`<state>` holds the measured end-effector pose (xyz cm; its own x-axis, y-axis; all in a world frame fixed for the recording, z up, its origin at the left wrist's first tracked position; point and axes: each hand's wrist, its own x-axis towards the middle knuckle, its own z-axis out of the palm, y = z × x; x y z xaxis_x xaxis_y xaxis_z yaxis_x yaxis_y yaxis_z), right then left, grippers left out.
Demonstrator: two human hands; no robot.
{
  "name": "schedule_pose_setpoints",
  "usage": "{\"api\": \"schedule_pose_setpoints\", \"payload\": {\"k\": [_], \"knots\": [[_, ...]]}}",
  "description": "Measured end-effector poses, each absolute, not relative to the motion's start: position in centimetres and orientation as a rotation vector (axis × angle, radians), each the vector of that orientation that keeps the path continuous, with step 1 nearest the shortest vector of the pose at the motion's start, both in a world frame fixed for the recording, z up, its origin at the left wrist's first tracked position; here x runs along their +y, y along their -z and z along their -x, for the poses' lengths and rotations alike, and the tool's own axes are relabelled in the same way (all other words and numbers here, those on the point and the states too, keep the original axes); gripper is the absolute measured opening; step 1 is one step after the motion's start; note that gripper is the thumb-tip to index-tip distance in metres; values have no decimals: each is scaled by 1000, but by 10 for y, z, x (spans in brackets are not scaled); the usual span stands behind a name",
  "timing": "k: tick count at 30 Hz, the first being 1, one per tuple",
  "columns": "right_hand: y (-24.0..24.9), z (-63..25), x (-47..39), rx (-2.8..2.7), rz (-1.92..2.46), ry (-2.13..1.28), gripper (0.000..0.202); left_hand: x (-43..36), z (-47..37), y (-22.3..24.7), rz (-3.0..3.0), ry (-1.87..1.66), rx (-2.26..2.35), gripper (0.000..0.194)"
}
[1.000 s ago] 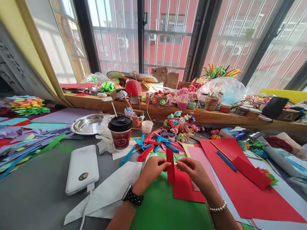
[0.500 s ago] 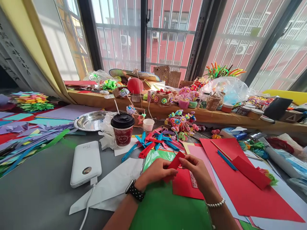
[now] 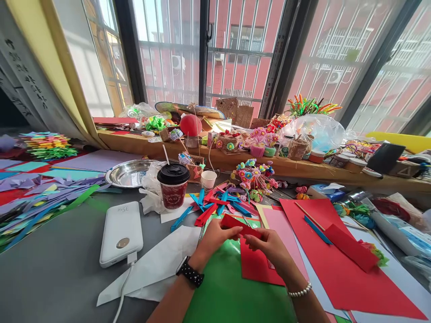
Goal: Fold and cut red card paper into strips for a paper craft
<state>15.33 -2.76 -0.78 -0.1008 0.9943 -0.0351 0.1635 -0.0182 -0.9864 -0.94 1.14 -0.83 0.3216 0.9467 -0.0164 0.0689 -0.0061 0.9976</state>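
Both hands grip one small piece of red paper (image 3: 239, 224) above the green mat. My left hand (image 3: 217, 237), with a dark watch on its wrist, pinches the paper's left end between thumb and fingers. My right hand (image 3: 269, 246), wearing a beaded bracelet, pinches the right end; its fingertips partly cover the paper. Beneath them lie a larger red sheet (image 3: 251, 264) and the shiny green mat (image 3: 232, 291). Folded red and blue paper strips (image 3: 218, 202) are heaped just beyond my hands.
A lidded coffee cup (image 3: 173, 188), a small paper cup (image 3: 208, 179) and a steel dish (image 3: 126, 174) stand behind. At left sits a corded white power bank (image 3: 121, 233). Large red paper (image 3: 350, 264) with a thin stick (image 3: 310, 216) lies right. Crafts crowd the windowsill (image 3: 229, 159).
The red paper has turned from a steep slant to lying nearly crosswise between my hands. My right hand has shifted slightly down, and the view has tilted a little.
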Motion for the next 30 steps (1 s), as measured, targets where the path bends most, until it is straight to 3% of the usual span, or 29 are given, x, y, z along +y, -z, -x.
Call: {"api": "schedule_pose_setpoints", "payload": {"k": [13,18,30], "knots": [[5,-172,-24,-1145,1309,-1079,28,12,15,-5,-1246,-972,1126,30],[4,-160,-25,-1350,1219,-1090,27,10,13,-2,-1326,-860,1020,28],[4,-153,-28,-1366,1215,-1142,26,17,18,-1,-1183,-1264,1116,27]]}}
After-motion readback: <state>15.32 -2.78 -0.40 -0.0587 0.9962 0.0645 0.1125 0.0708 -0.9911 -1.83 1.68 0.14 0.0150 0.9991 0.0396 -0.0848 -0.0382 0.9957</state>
